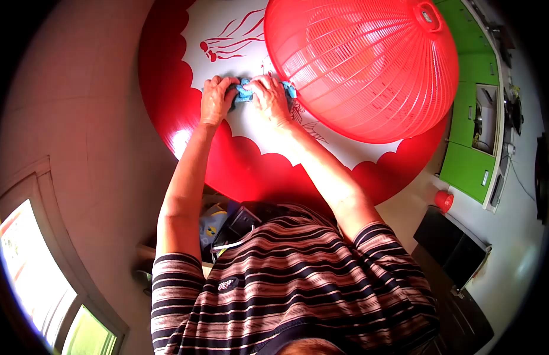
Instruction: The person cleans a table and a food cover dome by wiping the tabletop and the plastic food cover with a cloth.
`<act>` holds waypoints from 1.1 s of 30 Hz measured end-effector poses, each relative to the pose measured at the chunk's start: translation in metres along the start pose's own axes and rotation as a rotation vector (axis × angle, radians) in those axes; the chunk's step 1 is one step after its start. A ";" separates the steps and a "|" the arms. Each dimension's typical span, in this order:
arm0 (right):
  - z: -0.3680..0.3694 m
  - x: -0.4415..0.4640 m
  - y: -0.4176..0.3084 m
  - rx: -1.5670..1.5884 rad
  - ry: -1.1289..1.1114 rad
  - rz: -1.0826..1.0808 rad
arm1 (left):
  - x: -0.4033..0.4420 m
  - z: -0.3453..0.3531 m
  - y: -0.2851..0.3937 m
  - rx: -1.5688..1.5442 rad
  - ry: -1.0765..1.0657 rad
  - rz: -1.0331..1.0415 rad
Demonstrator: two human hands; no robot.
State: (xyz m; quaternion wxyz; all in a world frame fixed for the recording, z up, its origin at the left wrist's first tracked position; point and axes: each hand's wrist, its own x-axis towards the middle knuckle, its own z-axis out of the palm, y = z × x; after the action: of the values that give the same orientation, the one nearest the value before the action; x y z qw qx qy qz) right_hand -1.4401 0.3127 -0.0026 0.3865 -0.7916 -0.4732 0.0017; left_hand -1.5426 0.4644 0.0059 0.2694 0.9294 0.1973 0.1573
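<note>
A blue cloth is bunched between my two hands, just above the round table with its red scalloped border and white middle. My left hand has its fingers curled round the cloth's left end. Closed on the cloth farther right is my right hand, and a bit of blue pokes out beyond it. Right beside that hand stands a large red slatted food cover, dome-shaped with a knob on top. Whether the cloth touches the tabletop I cannot tell.
Green cabinets run along the right wall. A small red bucket is on the floor near them, with a black panel-like object closer in. A bright window is at the lower left. My body is against the table's near edge.
</note>
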 end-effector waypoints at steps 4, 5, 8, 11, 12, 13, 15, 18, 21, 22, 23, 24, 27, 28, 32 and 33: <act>-0.012 -0.010 -0.004 0.102 -0.005 -0.005 | -0.002 0.002 0.009 0.069 -0.016 -0.013; -0.025 -0.019 -0.007 0.106 -0.048 -0.005 | -0.007 0.002 0.015 0.047 -0.071 0.004; -0.043 -0.063 0.005 0.075 -0.033 -0.041 | -0.032 0.009 0.037 0.020 -0.185 0.063; -0.074 -0.114 0.006 0.009 -0.160 0.031 | -0.062 0.020 0.067 -0.036 -0.263 0.163; -0.081 -0.133 0.010 0.034 -0.147 0.026 | -0.074 0.026 0.078 -0.057 -0.282 0.192; -0.091 -0.147 0.011 0.059 -0.133 0.015 | -0.085 0.033 0.087 -0.059 -0.300 0.231; -0.114 -0.183 0.003 0.012 -0.064 0.023 | -0.110 0.043 0.107 -0.076 -0.332 0.292; -0.138 -0.239 -0.001 0.028 -0.142 0.098 | -0.142 0.050 0.132 -0.114 -0.488 0.390; -0.160 -0.288 -0.014 0.057 -0.170 0.111 | -0.170 0.051 0.154 -0.225 -0.630 0.490; -0.165 -0.303 -0.019 0.041 -0.200 0.140 | -0.178 0.049 0.161 -0.264 -0.693 0.503; -0.168 -0.316 -0.024 0.026 -0.232 0.168 | -0.186 0.047 0.166 -0.303 -0.754 0.513; -0.172 -0.324 -0.031 0.019 -0.256 0.139 | -0.193 0.045 0.171 -0.309 -0.806 0.531; -0.168 -0.327 -0.043 -0.065 -0.352 0.179 | -0.209 0.036 0.171 -0.397 -0.713 0.577; -0.164 -0.321 -0.043 0.002 -0.341 0.146 | -0.212 0.031 0.167 -0.397 -0.719 0.563; -0.132 -0.270 -0.047 0.106 -0.366 0.070 | -0.213 0.005 0.133 -0.280 -0.595 0.357; -0.116 -0.254 -0.046 0.094 -0.350 0.049 | -0.211 -0.003 0.119 -0.266 -0.536 0.306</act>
State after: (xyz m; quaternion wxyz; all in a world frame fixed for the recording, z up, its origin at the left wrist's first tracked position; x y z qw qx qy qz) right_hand -1.5724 0.0630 0.0146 0.3348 -0.7716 -0.5132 0.1711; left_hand -1.6946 0.2777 0.0359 0.4040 0.9132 -0.0446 -0.0296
